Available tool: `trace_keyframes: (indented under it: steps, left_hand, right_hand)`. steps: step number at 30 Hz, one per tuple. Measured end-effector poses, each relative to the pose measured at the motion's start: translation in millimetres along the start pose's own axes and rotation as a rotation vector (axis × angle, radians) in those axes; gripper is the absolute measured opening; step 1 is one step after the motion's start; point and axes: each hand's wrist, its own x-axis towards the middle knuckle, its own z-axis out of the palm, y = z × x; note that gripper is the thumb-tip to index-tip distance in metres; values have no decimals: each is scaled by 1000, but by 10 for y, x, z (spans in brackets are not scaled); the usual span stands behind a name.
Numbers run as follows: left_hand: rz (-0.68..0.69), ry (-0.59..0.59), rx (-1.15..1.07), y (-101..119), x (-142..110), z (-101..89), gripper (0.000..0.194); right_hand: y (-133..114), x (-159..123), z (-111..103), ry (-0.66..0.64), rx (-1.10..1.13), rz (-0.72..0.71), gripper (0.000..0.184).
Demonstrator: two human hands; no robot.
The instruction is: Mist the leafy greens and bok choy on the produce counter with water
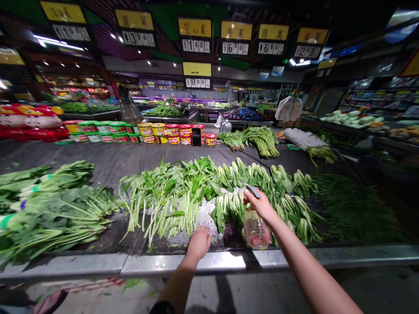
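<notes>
My right hand [261, 206] is closed around the neck of a clear spray bottle [257, 231] with a grey trigger head, held upright over the front of the display. Just behind the bottle lie several small bunches of bok choy [225, 211]. My left hand [199, 242] rests palm down near the front edge, on a perforated mat [207, 212], its fingers loosely extended and holding nothing I can see. Beyond it spreads a pile of water spinach [190, 185], its pale stalks pointing toward me.
A metal rail [183, 264] runs along the front. Spinach bunches [75, 209] lie left, thin dark greens [353, 205] right. At the back stand stacked tubs [150, 132], a phone [196, 136] and tied green bunches [262, 139]. Price signs [195, 35] hang overhead.
</notes>
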Motion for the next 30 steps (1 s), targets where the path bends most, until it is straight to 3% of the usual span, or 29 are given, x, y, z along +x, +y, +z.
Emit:
trace_keyframes:
  steps: [5, 19, 26, 30]
  left_hand:
    - [2, 12, 3, 12, -6, -2, 35]
    - [-13, 40, 1, 15, -23, 23, 37]
    - [-16, 45, 12, 24, -19, 26, 35]
    - [-19, 48, 12, 34, -26, 20, 36]
  right_hand:
    - [59, 4, -18, -21, -75, 22, 45]
    - [-45, -89, 83, -121, -15, -15, 51]
    - [-21, -204, 26, -129, -85, -29, 41]
    - [-82, -296, 3, -135, -4, -28, 38]
